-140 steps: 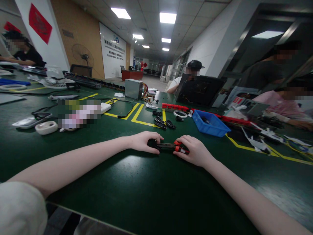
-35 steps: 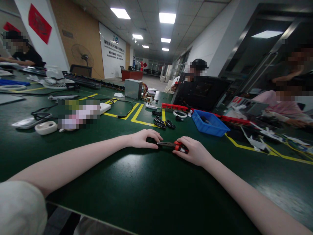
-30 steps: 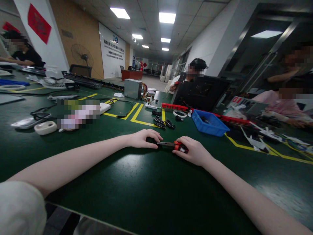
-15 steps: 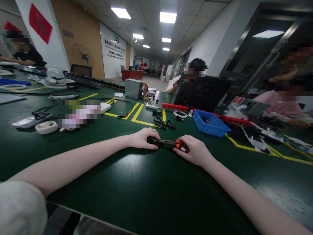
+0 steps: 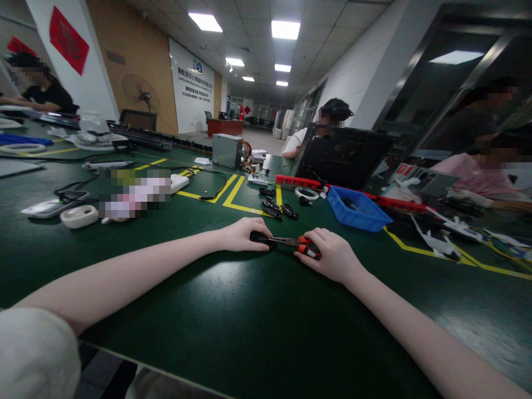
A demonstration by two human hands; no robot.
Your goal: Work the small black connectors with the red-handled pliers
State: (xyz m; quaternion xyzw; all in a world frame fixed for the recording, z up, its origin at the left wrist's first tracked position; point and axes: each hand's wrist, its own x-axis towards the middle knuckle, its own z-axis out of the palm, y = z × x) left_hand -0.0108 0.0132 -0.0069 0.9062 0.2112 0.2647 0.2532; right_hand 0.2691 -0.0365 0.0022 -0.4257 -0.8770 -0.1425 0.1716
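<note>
Near the middle of the green table, my left hand is closed around a small black part, mostly covered by the fingers; its exact kind does not show. My right hand grips the red-and-black handles of long-nose pliers. The metal jaws point left and their tip meets the black part at my left fingertips. Whether the jaws pinch it is too small to tell. Just beyond my hands lie several black cable pieces or connectors.
A blue bin stands beyond my right hand, near a coiled white cable. A metal power supply box sits farther back. Leftward are a white oval case and a computer mouse-like device. Co-workers sit around the table.
My hands, the pliers and the black part stay almost in place. Across the table, a co-worker's raised hand has come down, and people at the right have shifted slightly.
</note>
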